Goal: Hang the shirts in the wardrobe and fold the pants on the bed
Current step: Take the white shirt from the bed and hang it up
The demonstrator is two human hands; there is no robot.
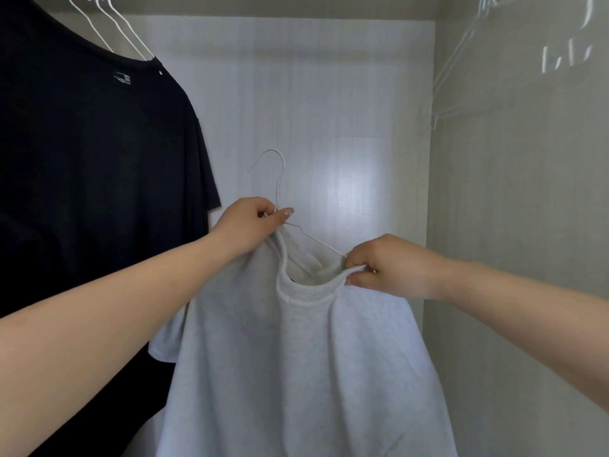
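Observation:
A light grey T-shirt (296, 357) hangs in front of me inside the wardrobe. A white wire hanger (280, 179) sticks out of its collar, hook upward, with one arm running down into the neck opening. My left hand (250, 225) pinches the hanger's neck together with the collar's left side. My right hand (392, 265) pinches the collar's right edge where the hanger's arm goes in. The rest of the hanger is hidden inside the shirt.
A black T-shirt (99, 143) hangs on white hangers (108, 28) at the left. The wardrobe's white back panel (329, 94) is straight ahead and its glossy side wall (510, 209) at the right reflects more hangers.

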